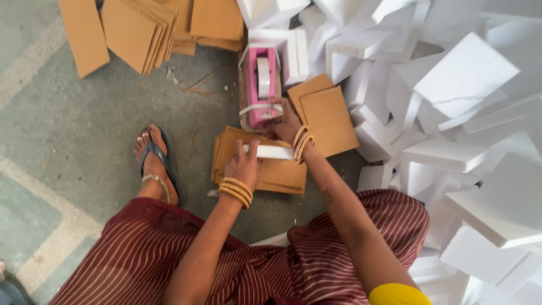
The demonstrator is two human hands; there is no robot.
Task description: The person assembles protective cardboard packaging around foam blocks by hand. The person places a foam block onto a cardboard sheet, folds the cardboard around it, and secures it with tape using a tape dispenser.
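My left hand (244,164) grips a white foam bar (271,151) held level above a stack of brown cardboard sheets (282,172) on the floor. My right hand (282,121) reaches forward to the front of a pink tape dispenser (261,85), fingers pinched at the tape end (261,107) by its cutter. A roll of pale tape sits in the dispenser. Gold bangles ring both wrists.
A big heap of white foam blocks (457,113) fills the right side. More cardboard sheets (147,28) lie at the top left, and two sheets (327,116) rest beside the dispenser. My sandalled foot (155,161) is on the grey floor at the left.
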